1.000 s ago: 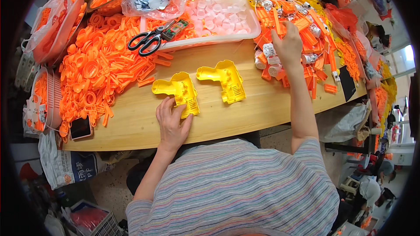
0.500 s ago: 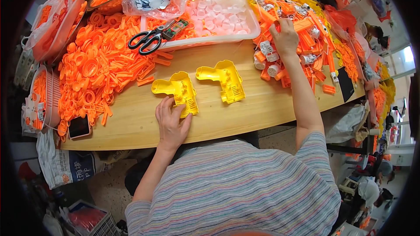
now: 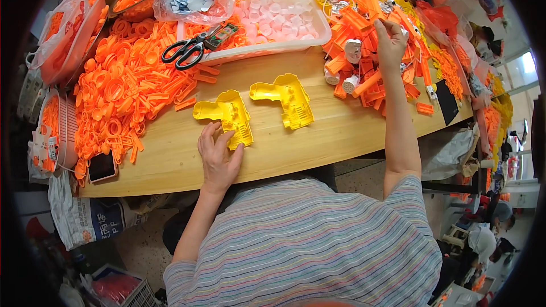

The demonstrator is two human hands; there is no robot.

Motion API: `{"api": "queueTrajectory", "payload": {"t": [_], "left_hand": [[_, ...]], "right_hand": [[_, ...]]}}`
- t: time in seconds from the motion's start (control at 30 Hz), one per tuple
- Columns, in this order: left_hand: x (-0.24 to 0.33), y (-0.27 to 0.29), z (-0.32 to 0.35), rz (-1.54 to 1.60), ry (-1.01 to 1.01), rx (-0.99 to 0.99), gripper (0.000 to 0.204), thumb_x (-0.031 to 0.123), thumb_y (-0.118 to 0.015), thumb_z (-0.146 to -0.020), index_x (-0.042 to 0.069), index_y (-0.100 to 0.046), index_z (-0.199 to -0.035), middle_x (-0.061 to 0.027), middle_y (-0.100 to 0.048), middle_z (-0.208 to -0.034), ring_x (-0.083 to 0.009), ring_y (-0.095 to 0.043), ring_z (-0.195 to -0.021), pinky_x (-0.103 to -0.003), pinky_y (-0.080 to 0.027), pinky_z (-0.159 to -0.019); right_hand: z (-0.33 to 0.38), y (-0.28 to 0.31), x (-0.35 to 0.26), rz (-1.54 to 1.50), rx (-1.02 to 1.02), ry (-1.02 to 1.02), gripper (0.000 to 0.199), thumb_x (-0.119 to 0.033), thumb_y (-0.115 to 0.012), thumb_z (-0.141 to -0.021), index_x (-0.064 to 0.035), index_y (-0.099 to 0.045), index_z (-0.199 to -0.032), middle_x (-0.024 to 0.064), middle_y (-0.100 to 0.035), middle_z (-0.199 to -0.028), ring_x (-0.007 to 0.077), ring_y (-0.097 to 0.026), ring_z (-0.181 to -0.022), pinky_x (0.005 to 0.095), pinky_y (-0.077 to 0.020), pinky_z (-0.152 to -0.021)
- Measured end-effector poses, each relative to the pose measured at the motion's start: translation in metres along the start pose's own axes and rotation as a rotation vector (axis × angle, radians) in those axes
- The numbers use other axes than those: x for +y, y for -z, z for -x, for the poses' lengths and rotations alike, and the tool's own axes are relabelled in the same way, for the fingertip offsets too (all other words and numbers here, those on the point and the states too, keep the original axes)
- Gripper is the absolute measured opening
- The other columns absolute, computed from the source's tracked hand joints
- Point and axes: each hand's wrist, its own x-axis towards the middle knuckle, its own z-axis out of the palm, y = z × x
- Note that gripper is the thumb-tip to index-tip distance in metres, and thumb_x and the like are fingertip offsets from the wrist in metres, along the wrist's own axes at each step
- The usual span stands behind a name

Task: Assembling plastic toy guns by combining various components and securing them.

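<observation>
White tray (image 3: pixel 273 49) holding translucent caps (image 3: pixel 278 18), clear bag (image 3: pixel 220 13) holding silvery pieces (image 3: pixel 192 0), left fingers (image 3: pixel 209 133) resting loosely against yellow shell (image 3: pixel 233 111), right fingers (image 3: pixel 394 30) reaching among orange parts (image 3: pixel 355 19), grip unclear.

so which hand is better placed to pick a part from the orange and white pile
Most likely the right hand: it is at the orange and white pile, while the left hand is by the left yellow shell, away from that pile.

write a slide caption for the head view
Left hand at a yellow shell, right hand at a pile of orange parts.
</observation>
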Motion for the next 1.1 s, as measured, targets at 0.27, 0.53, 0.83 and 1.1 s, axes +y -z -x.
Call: {"api": "queueTrajectory", "payload": {"t": [0.27,0.53,0.83,1.1], "left_hand": [[0.003,0.005,0.001,0.071,0.022,0.024,0.033,0.006,-0.075,-0.074,0.003,-0.064,-0.105,-0.0183,-0.050,-0.124,-0.0371,-0.046,-0.122,-0.045,-0.036,-0.104],[0.059,0.049,-0.094,0.094,-0.501,0.303,0.044,-0.001,-0.071,-0.073,0.006,-0.064,-0.116,-0.0171,-0.051,-0.129,-0.0379,-0.047,-0.124,-0.047,-0.042,-0.101],[0.083,0.035,-0.149,-0.056,-0.659,-0.206,0.062,0.004,-0.073,-0.070,0.013,-0.056,-0.128,-0.0098,-0.059,-0.113,-0.0285,-0.062,-0.098,-0.038,-0.053,-0.079],[0.085,0.042,-0.143,0.105,-0.499,-0.264,0.052,0.009,-0.072,-0.077,0.008,-0.052,-0.125,-0.0110,-0.061,-0.109,-0.0311,-0.064,-0.090,-0.040,-0.054,-0.070]], "right_hand": [[0.031,0.005,-0.027,-0.359,-0.101,-0.017,0.015,-0.012,-0.064,-0.094,-0.0001,-0.066,-0.104,0.0087,-0.068,-0.104,0.0155,-0.064,-0.099,0.0304,-0.0500,-0.092],[0.067,-0.019,-0.058,-0.822,-0.557,-0.266,0.013,-0.008,-0.059,-0.095,-0.0017,-0.064,-0.105,0.0090,-0.069,-0.100,0.0238,-0.068,-0.098,0.0385,-0.0535,-0.093],[0.140,-0.055,-0.101,-0.964,-0.746,-0.477,0.018,-0.013,-0.066,-0.093,-0.0004,-0.065,-0.106,0.0005,-0.066,-0.095,0.0090,-0.061,-0.091,0.0245,-0.0482,-0.085],[0.212,-0.036,-0.084,-0.189,-0.250,0.185,0.050,-0.004,-0.070,-0.085,-0.0022,-0.045,-0.127,0.0124,-0.052,-0.121,0.0222,-0.054,-0.109,0.0344,-0.0452,-0.096]]}}
